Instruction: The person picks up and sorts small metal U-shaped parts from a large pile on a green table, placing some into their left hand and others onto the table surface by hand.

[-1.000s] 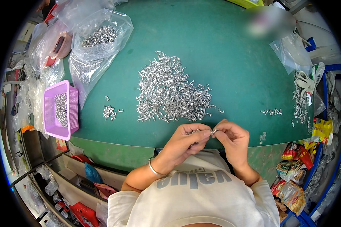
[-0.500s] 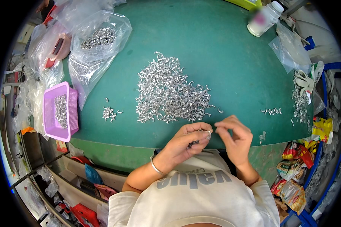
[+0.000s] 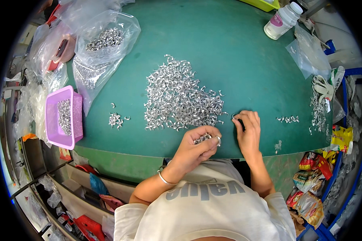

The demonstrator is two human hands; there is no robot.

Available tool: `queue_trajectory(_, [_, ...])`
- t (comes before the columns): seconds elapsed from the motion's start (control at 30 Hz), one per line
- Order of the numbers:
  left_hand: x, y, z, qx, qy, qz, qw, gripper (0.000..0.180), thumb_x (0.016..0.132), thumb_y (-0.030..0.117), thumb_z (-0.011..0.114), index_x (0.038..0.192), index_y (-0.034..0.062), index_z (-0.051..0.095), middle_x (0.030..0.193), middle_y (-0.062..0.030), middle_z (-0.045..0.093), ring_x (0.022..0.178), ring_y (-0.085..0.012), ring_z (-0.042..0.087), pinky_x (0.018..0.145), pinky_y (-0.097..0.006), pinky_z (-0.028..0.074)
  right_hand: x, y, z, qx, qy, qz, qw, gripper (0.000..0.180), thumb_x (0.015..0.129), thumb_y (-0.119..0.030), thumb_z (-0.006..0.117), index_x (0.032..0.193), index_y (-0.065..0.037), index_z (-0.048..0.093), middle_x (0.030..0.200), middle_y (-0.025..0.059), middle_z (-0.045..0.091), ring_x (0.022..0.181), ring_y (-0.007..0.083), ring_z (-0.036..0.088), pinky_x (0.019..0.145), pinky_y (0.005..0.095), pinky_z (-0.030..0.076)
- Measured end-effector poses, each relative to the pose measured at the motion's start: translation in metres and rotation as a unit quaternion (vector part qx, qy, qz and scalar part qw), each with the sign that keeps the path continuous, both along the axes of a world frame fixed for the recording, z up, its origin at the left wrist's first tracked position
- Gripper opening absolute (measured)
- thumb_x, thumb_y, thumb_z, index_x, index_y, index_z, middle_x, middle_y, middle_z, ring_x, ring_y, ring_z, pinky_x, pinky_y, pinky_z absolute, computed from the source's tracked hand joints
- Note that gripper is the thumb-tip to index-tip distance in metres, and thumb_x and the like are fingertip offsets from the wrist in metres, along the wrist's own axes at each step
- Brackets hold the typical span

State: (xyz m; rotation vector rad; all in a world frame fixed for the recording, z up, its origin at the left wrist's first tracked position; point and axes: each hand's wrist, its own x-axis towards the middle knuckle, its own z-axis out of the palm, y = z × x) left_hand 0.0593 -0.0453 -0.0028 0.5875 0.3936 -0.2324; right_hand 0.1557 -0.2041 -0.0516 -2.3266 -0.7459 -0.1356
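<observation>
A broad pile of small curved silver metal pieces [image 3: 179,98] lies on the green table [image 3: 237,44]. My left hand [image 3: 198,148] is closed around several of these pieces just in front of the pile, one held up between thumb and forefinger. To the right of the pile, my right hand [image 3: 248,130] reaches down to the table, thumb and forefinger pinched on a single curved metal piece [image 3: 233,116]. The fingertips partly cover that piece. A small cluster of pieces [image 3: 116,120] sits left of the pile, and a short row of them [image 3: 288,119] lies to the right.
At the left stands a purple basket [image 3: 79,120] with metal pieces inside. Behind it lies a clear plastic bag [image 3: 126,36] holding more. A white bottle [image 3: 283,21] stands at the far right. Gloves [image 3: 323,87] and loose pieces [image 3: 318,114] lie along the right edge.
My right hand has moved away from the left hand and down to the lone piece beside the pile. My left hand has turned slightly, showing more of the pieces in it.
</observation>
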Motion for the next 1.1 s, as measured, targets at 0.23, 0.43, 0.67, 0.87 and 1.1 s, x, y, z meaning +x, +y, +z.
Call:
queue_trajectory(0.23, [-0.005, 0.001, -0.001, 0.154, -0.051, 0.032, 0.986, 0.009, 0.082, 0.004, 0.056, 0.09, 0.0006, 0.054, 0.076, 0.0013, 0.049, 0.053, -0.0015, 0.038, 0.043, -0.016, 0.027, -0.009, -0.003, 0.028, 0.212, 0.261, -0.013, 0.942, 0.011, 0.071, 0.009, 0.062, 0.079, 0.002, 0.059, 0.088, 0.0084, 0.059, 0.068, 0.0122, 0.052, 0.059, 0.0229, 0.041])
queue_trajectory(0.43, [-0.003, 0.002, 0.001, 0.027, -0.067, 0.046, 0.996, 0.008, 0.08, 0.002, 0.054, 0.086, 0.0, 0.052, 0.074, -0.003, 0.05, 0.053, -0.0046, 0.038, 0.042, -0.018, 0.027, -0.022, 0.005, 0.056, 0.374, 0.375, 0.013, 0.848, 0.013, 0.072, 0.012, 0.061, 0.082, 0.004, 0.06, 0.089, 0.0079, 0.059, 0.073, 0.0096, 0.05, 0.062, 0.022, 0.041])
queue_trajectory(0.67, [-0.002, -0.003, 0.005, 0.229, -0.042, 0.025, 0.972, 0.013, 0.078, 0.005, 0.06, 0.088, 0.0001, 0.054, 0.072, -0.0031, 0.052, 0.058, -0.0057, 0.044, 0.045, -0.018, 0.031, -0.027, 0.009, 0.064, 0.283, 0.253, 0.081, 0.922, 0.02, 0.065, 0.011, 0.066, 0.082, 0.003, 0.061, 0.082, 0.0091, 0.061, 0.072, 0.0148, 0.053, 0.061, 0.0238, 0.043])
queue_trajectory(0.87, [0.0, -0.005, 0.003, 0.377, -0.117, 0.059, 0.917, 0.01, 0.077, 0.003, 0.063, 0.085, -0.0004, 0.06, 0.076, -0.001, 0.056, 0.063, -0.0044, 0.047, 0.054, -0.017, 0.037, -0.031, 0.013, 0.072, 0.257, 0.209, 0.077, 0.94, 0.022, 0.062, 0.01, 0.069, 0.083, 0.003, 0.062, 0.08, 0.0101, 0.062, 0.068, 0.0174, 0.054, 0.058, 0.0254, 0.043])
queue_trajectory(1.1, [-0.003, -0.001, 0.005, 0.265, -0.038, 0.001, 0.963, 0.009, 0.077, 0.006, 0.064, 0.082, -0.0009, 0.062, 0.08, -0.0041, 0.062, 0.075, -0.0077, 0.054, 0.068, -0.022, 0.044, -0.031, 0.011, 0.068, 0.331, 0.283, 0.079, 0.897, 0.021, 0.064, 0.011, 0.068, 0.083, 0.004, 0.061, 0.08, 0.0104, 0.062, 0.068, 0.0163, 0.053, 0.06, 0.0259, 0.043])
